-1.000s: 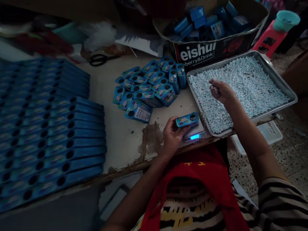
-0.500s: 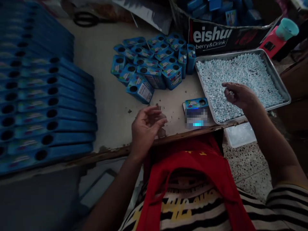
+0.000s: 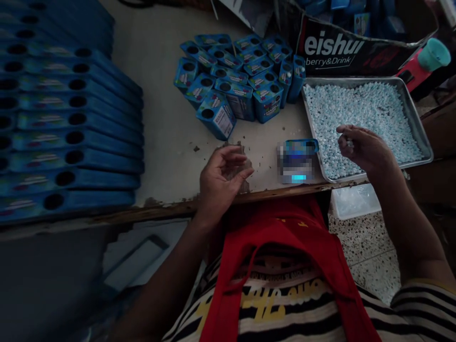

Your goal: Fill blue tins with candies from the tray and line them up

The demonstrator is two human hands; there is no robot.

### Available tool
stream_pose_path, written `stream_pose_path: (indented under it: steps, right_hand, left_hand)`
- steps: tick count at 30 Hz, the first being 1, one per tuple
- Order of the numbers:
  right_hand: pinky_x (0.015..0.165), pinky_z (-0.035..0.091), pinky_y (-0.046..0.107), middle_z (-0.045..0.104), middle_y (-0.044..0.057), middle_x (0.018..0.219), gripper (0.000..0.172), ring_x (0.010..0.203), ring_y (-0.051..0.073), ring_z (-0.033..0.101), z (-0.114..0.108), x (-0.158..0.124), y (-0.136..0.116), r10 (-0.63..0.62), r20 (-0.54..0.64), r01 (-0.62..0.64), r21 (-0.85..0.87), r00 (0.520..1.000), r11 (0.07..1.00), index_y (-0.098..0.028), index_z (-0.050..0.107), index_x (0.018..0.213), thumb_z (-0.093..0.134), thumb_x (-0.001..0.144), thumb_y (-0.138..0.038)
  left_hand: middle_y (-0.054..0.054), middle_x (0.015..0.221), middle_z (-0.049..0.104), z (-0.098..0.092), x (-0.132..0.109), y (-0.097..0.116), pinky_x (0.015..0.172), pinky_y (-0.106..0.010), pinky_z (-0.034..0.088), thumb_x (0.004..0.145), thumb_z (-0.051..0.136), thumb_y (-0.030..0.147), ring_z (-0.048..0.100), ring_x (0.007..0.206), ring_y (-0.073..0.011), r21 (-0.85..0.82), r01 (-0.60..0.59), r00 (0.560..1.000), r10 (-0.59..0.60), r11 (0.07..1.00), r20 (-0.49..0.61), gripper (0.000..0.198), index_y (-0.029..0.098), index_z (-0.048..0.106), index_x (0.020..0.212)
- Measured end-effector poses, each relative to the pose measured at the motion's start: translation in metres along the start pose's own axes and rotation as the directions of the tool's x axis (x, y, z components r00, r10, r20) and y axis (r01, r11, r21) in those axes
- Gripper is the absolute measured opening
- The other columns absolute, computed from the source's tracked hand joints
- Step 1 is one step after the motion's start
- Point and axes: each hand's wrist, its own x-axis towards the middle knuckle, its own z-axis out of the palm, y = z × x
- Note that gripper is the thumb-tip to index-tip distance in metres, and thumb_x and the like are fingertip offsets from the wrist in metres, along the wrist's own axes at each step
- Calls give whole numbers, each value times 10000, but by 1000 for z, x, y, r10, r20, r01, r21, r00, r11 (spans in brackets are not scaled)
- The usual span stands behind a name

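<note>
My left hand (image 3: 225,183) is at the table's front edge, fingers loosely curled and apart from the thumb, with nothing in it. My right hand (image 3: 363,146) is closed over the near part of a metal tray (image 3: 395,166), and a few small candies show between its curled fingers. White and pale-blue candies (image 3: 363,107) cover the tray's bottom. Between my hands sits a small device, mostly blurred, with a blue candy box (image 3: 309,145) against its far side. Beyond my left hand stand several blue candy boxes (image 3: 215,116) with round dark holes on top.
Rows of similar blue boxes (image 3: 117,142) are stacked at the left. At the back right is a black carton (image 3: 335,54) holding more blue boxes. A pink item with a teal cup (image 3: 434,54) stands behind the tray. Below the table edge is a clear plastic tub (image 3: 356,202).
My right hand has turned and curled its fingers, and candies now show in it. My left hand keeps nearly the same pose. The whole view has shifted a little.
</note>
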Motion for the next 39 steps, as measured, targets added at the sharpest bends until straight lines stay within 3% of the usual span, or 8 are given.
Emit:
stream_pose_path:
  steps: [11, 15, 19, 23, 26, 33, 35, 39]
  right_hand:
    - [610, 544, 274, 713, 1, 782, 266, 640, 142, 610, -6, 0, -6, -162, 55, 169, -182, 985, 969, -254, 759, 930, 895, 1000, -472]
    - [984, 652, 441, 845, 64, 1111, 27, 1034, 258, 776, -21, 7, -11, -396, 58, 374, -474, 917, 797, -292, 839, 966, 845, 952, -314]
    - [1201, 587, 579, 821, 88, 1445, 171, 1437, 372, 707, -21, 13, 1, -525, 104, 464, -632, 845, 621, -325, 868, 1099, 893, 936, -373]
    - [1069, 652, 446, 858, 60, 1215, 358, 1201, 275, 801, -5, 15, 31, -370, 20, 354, -343, 929, 870, -270, 831, 1187, 915, 940, -515]
    - [906, 677, 343, 840, 40, 1053, 399, 974, 204, 814, 9, 14, 47, -177, -61, 178, 13, 982, 984, -246, 791, 1139, 917, 972, -586]
    - [742, 702, 330, 798, 32, 874, 346, 783, 200, 788, 34, 24, 46, 220, 38, -186, 684, 975, 705, -241, 663, 1015, 529, 1242, -466]
    - [739, 719, 356, 771, 27, 812, 325, 766, 216, 780, 39, 28, 45, 269, 38, -202, 765, 962, 612, -243, 646, 1023, 479, 1251, -405]
    - [690, 711, 335, 779, 71, 828, 336, 749, 229, 778, 44, 33, 44, 321, 38, -207, 834, 946, 512, -205, 668, 1094, 419, 1256, -360]
  left_hand:
    - [-75, 1225, 826, 8, 11, 2, 1101, -474, 703, 826, 1008, 323, 827, 1148, -280, -8, 29, 999, -29, 1000, 27, 639, 255, 720, 1393]
    - [-90, 1319, 814, 34, 20, 1, 1122, -471, 675, 798, 1049, 289, 807, 1266, -298, 21, -11, 999, 10, 1000, 35, 714, 264, 694, 1417]
    - [-123, 1439, 792, 74, 30, -2, 1139, -465, 646, 797, 1078, 324, 771, 1367, -329, 47, -122, 988, 116, 991, 106, 755, 253, 676, 1432]
    - [-70, 1169, 842, 99, 45, 3, 988, -388, 658, 949, 956, 306, 816, 1078, -275, 109, -225, 954, 196, 968, 226, 418, 220, 733, 1292]
    - [-80, 1233, 841, 102, 67, 24, 1056, -405, 644, 1034, 836, 246, 799, 1145, -284, 192, -457, 876, 402, 868, 267, 295, 231, 768, 1321]
    - [-32, 1372, 832, 117, 123, 79, 1362, -557, 447, 1190, 612, 205, 739, 1392, -279, 203, -911, 413, 799, 360, 436, 301, 367, 839, 1302]
    - [-34, 1343, 839, 125, 132, 79, 1372, -595, 426, 1190, 617, 211, 750, 1372, -285, 206, -910, 415, 791, 360, 450, 301, 376, 856, 1268]
    - [-56, 1304, 839, 129, 136, 64, 1361, -589, 434, 1130, 721, 248, 757, 1321, -310, 292, -795, 605, 730, 532, 318, 239, 364, 881, 1263]
